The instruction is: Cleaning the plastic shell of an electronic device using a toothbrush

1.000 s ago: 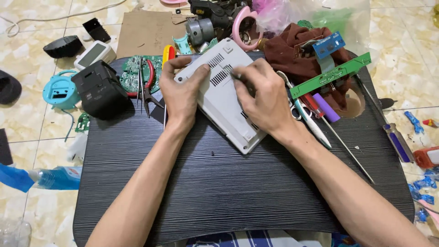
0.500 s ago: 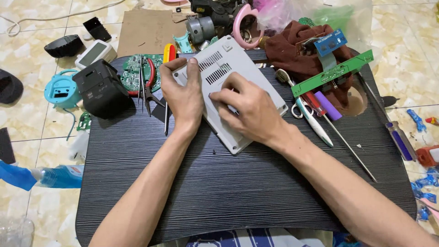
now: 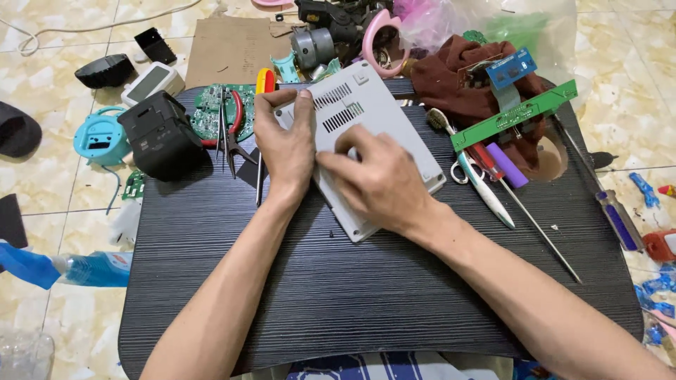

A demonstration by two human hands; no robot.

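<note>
A flat grey plastic device case (image 3: 384, 123) with vent slots lies tilted on the black table (image 3: 352, 295). My left hand (image 3: 285, 144) grips its left edge, fingers curled over the rim. My right hand (image 3: 377, 179) presses flat on top of the case, fingertips near the vent slots. I cannot tell whether the right hand pinches anything small.
Red-handled pliers (image 3: 229, 130) and a green circuit board (image 3: 211, 112) lie left of the case, beside a black box (image 3: 160, 134). A long green board (image 3: 514, 116), scissors (image 3: 479, 183), a thin screwdriver (image 3: 539, 225) and a brown cloth (image 3: 458, 70) are at right. Clutter covers the tiled floor.
My right hand slid leftward and down across the case top. The case turned slightly, and the left hand shifted its grip along the left edge.
</note>
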